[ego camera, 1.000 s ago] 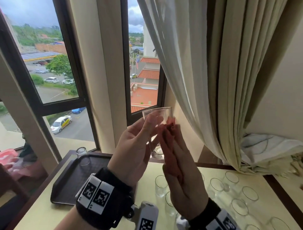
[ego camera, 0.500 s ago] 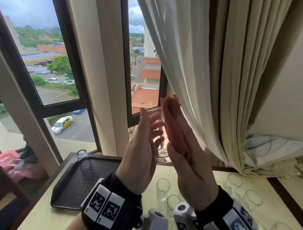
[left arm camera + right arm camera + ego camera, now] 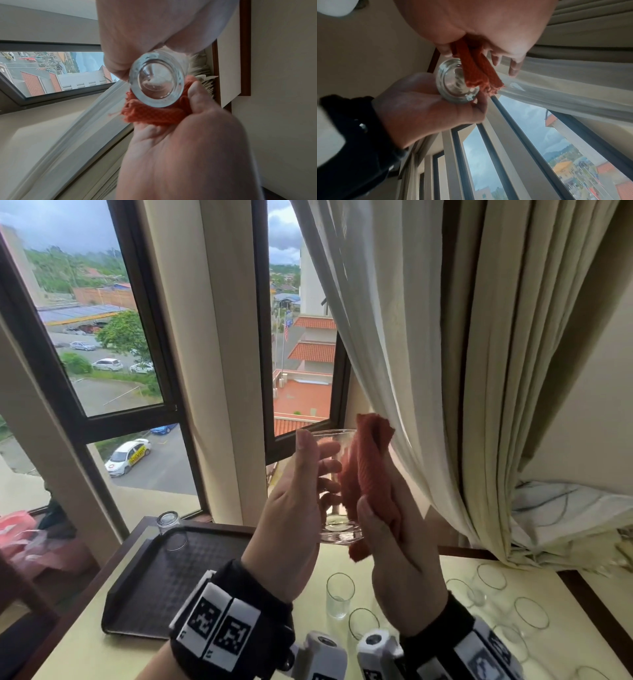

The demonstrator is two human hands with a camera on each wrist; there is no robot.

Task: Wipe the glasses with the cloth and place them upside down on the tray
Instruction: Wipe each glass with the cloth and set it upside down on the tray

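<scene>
A clear drinking glass held upright in the air between two hands, with a folded orange-red woven cloth against its side.

The left hand has its fingers wrapped round the glass wall and grips it; the right hand presses the cloth flat against the glass at its 3 o'clock side, thumb clamping the cloth to the palm (the thick base of the glass faces the wrist cameras). Below, at 8 o'clock from the hands, a dark rectangular textured plastic tray lies on the pale yellow table, with one small clear glass upside down at its far corner. At 5 o'clock, several more empty clear glasses stand upright on the table beside the cream curtain.
</scene>
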